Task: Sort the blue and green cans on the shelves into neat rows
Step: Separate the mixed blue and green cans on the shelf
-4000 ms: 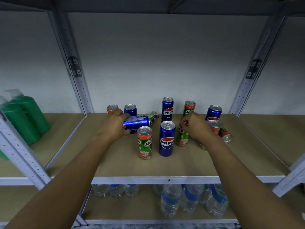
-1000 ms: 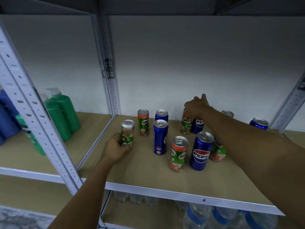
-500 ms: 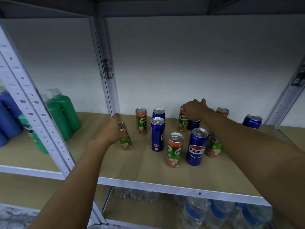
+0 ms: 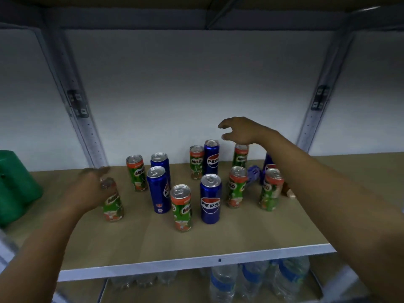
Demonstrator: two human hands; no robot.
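Observation:
Several blue Pepsi and green Milo cans stand mixed on the wooden shelf. My left hand, blurred, grips a slightly tilted green can at the left of the group. To its right stand a green can, two blue cans, a front green can and a front blue can. My right hand hovers above the back cans, fingers spread and loosely bent, holding nothing. Under it stand a back blue can and a back green can. A blue can lies on its side.
Green bottles fill the neighbouring bay on the left. Metal uprights frame the bay at both back corners. Water bottles stand on the shelf below. The white front rail marks the shelf edge.
My left hand has brought the green can down onto the shelf at the left. My right hand has lifted off the back cans and now hovers above them. The view has swung right.

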